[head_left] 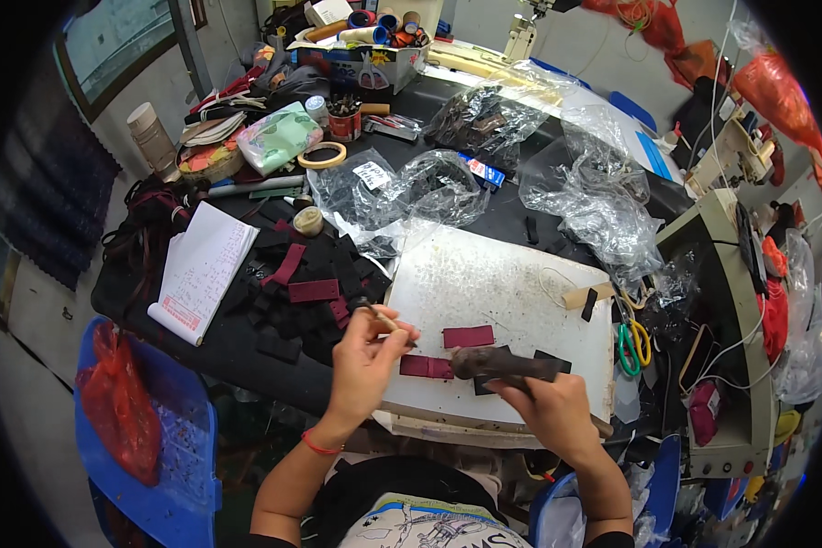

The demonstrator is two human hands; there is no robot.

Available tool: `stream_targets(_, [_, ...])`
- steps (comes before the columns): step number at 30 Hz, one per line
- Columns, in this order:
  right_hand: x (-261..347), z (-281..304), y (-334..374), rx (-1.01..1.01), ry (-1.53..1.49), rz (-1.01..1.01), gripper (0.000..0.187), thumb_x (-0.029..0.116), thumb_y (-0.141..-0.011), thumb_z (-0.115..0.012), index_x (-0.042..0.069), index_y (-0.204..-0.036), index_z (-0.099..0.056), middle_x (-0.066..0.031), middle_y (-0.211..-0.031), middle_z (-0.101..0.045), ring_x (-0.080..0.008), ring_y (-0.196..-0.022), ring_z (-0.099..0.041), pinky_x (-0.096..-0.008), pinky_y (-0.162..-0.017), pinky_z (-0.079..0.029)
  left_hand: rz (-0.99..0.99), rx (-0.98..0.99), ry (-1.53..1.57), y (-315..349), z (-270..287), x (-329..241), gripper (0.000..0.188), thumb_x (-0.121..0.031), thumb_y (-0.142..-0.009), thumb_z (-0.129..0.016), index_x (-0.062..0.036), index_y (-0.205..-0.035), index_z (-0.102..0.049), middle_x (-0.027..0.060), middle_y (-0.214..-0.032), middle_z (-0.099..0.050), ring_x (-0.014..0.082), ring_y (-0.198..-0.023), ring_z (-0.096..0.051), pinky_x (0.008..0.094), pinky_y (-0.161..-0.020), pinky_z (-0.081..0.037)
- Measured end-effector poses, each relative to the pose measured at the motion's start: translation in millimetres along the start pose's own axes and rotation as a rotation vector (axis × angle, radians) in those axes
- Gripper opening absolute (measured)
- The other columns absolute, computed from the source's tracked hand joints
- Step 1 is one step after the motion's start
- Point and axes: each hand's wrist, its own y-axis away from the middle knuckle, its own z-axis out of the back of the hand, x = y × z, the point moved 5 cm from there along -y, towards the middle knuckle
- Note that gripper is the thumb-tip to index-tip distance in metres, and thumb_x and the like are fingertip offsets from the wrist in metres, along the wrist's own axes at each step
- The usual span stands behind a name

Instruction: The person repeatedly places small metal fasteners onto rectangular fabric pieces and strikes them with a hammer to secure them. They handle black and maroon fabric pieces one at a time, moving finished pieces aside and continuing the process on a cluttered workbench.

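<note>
My left hand (365, 354) is closed in a pinch around a thin tan rod-like tool (383, 317) with a dark upper end; its exact kind is unclear. In my right hand (557, 404) is a dark, worn hammer (484, 363), its head pointing left, low over the white board (484, 269). A maroon strip (416, 366) lies flat beneath the space between both hands, just left of the hammer head. Behind it rests a second maroon piece (468, 337). Black pieces (495, 386) lie partly hidden under the hammer and my right hand.
Left of the board spreads a pile of black and maroon pieces (279, 306), beside an open notebook (205, 265). Clear plastic bags (603, 205) cover the table's back. Green- and yellow-handled scissors (632, 347) sit at the board's right edge. A blue chair (187, 429) stands at left.
</note>
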Motion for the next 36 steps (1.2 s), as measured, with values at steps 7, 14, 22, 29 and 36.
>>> stream_targets(7, [16.8, -34.8, -19.5, 0.216, 0.037, 0.04, 0.033, 0.033, -0.086, -0.067, 0.005, -0.076, -0.052, -0.0106, -0.059, -0.059, -0.0288, -0.046, -0.057, -0.0378, -0.04, -0.042, 0.074, 0.079, -0.048, 11.5, 13.7, 0.2, 0.02, -0.008, -0.098, -0.051, 0.0006, -0.116, -0.046, 0.0103, -0.104, -0.062, 0.0191, -0.1, -0.064, 0.0298, -0.085, -0.055])
stream_targets(14, [20.1, -35.7, -26.0, 0.315, 0.121, 0.022, 0.035, 0.033, -0.087, -0.066, 0.005, -0.075, -0.05, -0.011, -0.056, -0.058, -0.0298, -0.045, -0.057, -0.0394, -0.04, -0.042, 0.097, 0.134, -0.143, 7.5, 15.7, 2.9, 0.018, -0.004, -0.097, -0.05, 0.0016, -0.114, -0.049, 0.0098, -0.1, -0.063, 0.0185, -0.098, -0.065, 0.0313, -0.086, -0.055])
stream_targets(22, [10.1, -29.4, -23.0, 0.186, 0.044, 0.038, 0.029, 0.03, -0.084, -0.071, 0.005, -0.076, -0.058, -0.0107, -0.057, -0.057, -0.0297, -0.046, -0.058, -0.0379, -0.041, -0.043, -0.128, 0.211, -0.398, 9.3, 7.8, -9.2, 0.013, -0.002, -0.093, -0.056, 0.0009, -0.106, -0.054, 0.0105, -0.094, -0.067, 0.0166, -0.09, -0.067, 0.0297, -0.08, -0.054])
stream_targets(29, [28.8, 38.6, -29.4, -0.211, -0.521, -0.107, 0.02, 0.013, -0.085, -0.069, -0.005, -0.09, -0.061, -0.0114, -0.072, -0.063, -0.0188, -0.057, -0.062, -0.0293, -0.051, -0.049, -0.379, 0.282, -0.744, 21.2, -3.9, -22.8, 0.018, 0.001, -0.088, -0.058, 0.0, -0.106, -0.055, 0.0176, -0.095, -0.063, 0.0367, -0.08, -0.065, 0.0391, -0.067, -0.055])
stream_targets(36, [28.0, -0.2, -51.1, 0.165, 0.129, 0.027, 0.032, 0.033, -0.083, -0.071, 0.006, -0.076, -0.054, -0.0094, -0.058, -0.056, -0.0285, -0.045, -0.057, -0.0383, -0.041, -0.042, -0.371, 0.111, -0.675, 20.9, 0.9, -19.6, 0.017, -0.001, -0.091, -0.058, 0.0022, -0.106, -0.054, 0.0146, -0.092, -0.065, 0.0267, -0.081, -0.068, 0.0345, -0.066, -0.055])
